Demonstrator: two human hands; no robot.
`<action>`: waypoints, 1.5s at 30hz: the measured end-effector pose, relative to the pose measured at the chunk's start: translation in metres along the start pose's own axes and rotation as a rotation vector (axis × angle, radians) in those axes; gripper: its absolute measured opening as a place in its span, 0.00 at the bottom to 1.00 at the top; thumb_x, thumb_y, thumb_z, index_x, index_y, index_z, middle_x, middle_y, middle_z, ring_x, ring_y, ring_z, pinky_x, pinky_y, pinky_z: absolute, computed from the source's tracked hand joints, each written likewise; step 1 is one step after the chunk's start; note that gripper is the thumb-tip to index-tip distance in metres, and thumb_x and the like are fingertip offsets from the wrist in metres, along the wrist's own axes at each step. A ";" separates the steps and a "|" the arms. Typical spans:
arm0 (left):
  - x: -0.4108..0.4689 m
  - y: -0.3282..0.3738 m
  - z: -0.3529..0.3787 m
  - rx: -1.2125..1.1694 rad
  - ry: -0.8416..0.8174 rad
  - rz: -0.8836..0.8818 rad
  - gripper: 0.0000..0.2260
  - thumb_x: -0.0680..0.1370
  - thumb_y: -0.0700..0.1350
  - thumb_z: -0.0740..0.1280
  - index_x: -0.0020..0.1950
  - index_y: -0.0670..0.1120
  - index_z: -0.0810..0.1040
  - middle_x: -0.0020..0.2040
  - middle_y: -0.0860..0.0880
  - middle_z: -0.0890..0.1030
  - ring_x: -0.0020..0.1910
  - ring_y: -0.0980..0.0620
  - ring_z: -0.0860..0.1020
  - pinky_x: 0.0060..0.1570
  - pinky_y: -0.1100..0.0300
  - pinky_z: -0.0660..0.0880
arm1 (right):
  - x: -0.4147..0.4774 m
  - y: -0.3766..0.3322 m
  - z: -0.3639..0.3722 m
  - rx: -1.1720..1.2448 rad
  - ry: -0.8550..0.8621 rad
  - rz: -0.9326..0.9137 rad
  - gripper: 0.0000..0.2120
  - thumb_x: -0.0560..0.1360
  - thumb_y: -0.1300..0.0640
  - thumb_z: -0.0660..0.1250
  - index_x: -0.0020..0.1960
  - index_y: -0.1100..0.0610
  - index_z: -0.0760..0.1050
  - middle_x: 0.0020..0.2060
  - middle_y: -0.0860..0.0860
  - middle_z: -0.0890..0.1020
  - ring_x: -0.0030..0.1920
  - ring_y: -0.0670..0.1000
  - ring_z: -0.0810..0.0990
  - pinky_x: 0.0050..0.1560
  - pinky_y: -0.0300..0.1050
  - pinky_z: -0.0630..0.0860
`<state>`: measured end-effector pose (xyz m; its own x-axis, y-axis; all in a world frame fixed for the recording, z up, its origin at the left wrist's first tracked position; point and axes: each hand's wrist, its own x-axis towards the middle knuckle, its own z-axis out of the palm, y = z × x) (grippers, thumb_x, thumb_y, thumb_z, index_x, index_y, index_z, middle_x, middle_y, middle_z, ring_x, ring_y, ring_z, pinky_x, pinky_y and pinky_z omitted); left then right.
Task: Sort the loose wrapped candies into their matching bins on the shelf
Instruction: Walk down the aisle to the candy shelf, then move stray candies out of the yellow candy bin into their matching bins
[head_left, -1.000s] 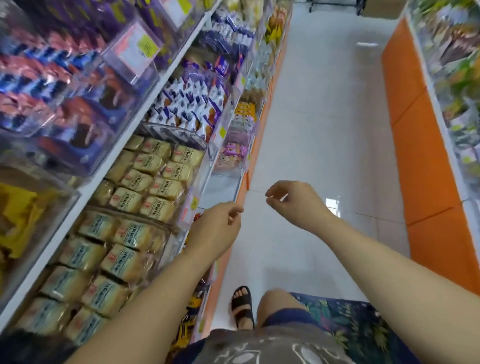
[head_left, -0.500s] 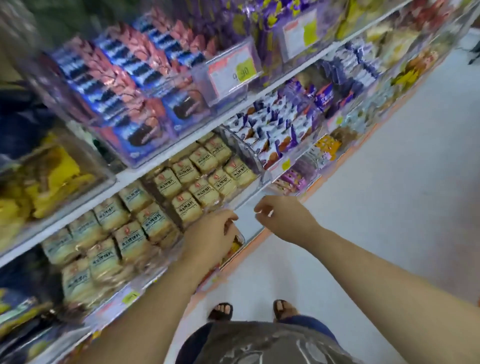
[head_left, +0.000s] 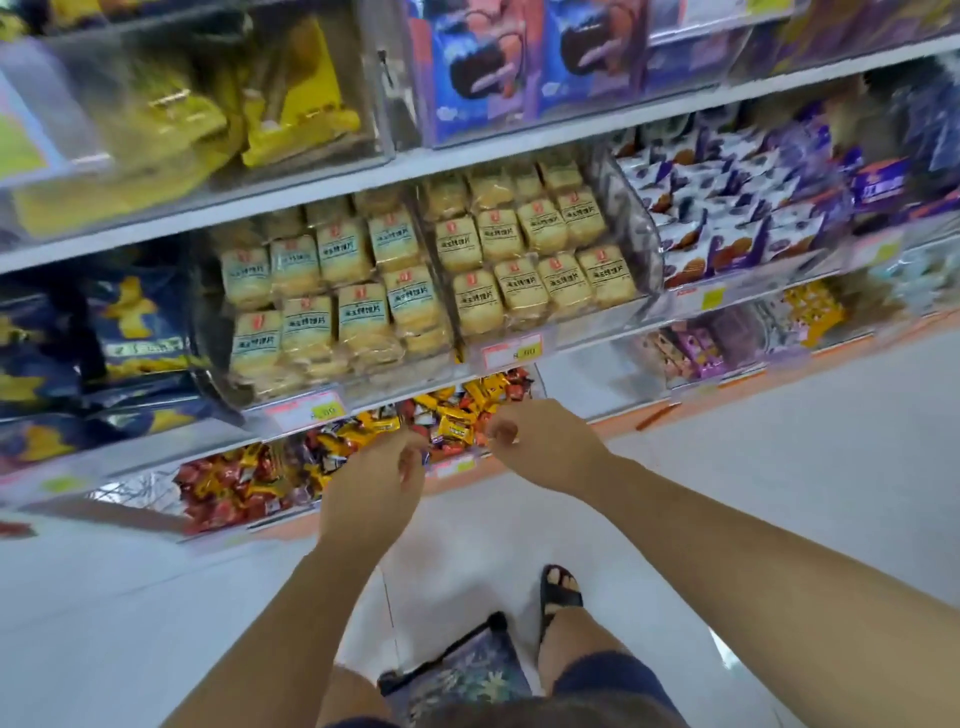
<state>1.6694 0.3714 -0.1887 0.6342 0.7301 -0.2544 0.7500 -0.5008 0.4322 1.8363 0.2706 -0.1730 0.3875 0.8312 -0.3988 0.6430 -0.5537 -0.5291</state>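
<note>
The left hand (head_left: 371, 486) and right hand (head_left: 545, 449) are held curled at the candy bin (head_left: 457, 464); whether anything is pinched cannot be told. A stray wrapped candy (head_left: 453, 425) must be picked out.

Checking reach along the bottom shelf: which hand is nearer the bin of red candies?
Left. The left hand hovers just right of the red candies; the right hand is farther right, in front of the yellow candies.
</note>
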 end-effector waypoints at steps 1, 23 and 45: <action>0.000 -0.016 0.002 0.010 -0.004 -0.013 0.10 0.80 0.45 0.60 0.58 0.55 0.78 0.52 0.55 0.80 0.44 0.54 0.76 0.40 0.60 0.68 | 0.007 -0.003 0.016 -0.005 -0.013 -0.007 0.09 0.76 0.55 0.61 0.51 0.51 0.79 0.49 0.49 0.82 0.50 0.52 0.79 0.51 0.50 0.78; 0.135 -0.251 0.213 0.001 0.555 0.369 0.11 0.76 0.45 0.60 0.53 0.50 0.80 0.50 0.53 0.81 0.48 0.48 0.79 0.51 0.53 0.71 | 0.219 0.046 0.304 -0.010 0.711 -0.456 0.21 0.73 0.66 0.65 0.65 0.57 0.72 0.67 0.56 0.70 0.47 0.53 0.79 0.50 0.38 0.71; 0.130 -0.246 0.228 0.038 0.683 0.295 0.10 0.78 0.44 0.61 0.54 0.47 0.80 0.52 0.49 0.80 0.45 0.48 0.78 0.48 0.53 0.73 | 0.219 0.051 0.310 0.019 0.672 -0.475 0.22 0.79 0.61 0.58 0.72 0.52 0.65 0.72 0.49 0.64 0.71 0.48 0.64 0.66 0.40 0.62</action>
<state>1.6101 0.4838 -0.5253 0.5613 0.6830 0.4673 0.5803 -0.7274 0.3662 1.7495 0.4082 -0.5195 0.3935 0.8271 0.4013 0.8294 -0.1310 -0.5431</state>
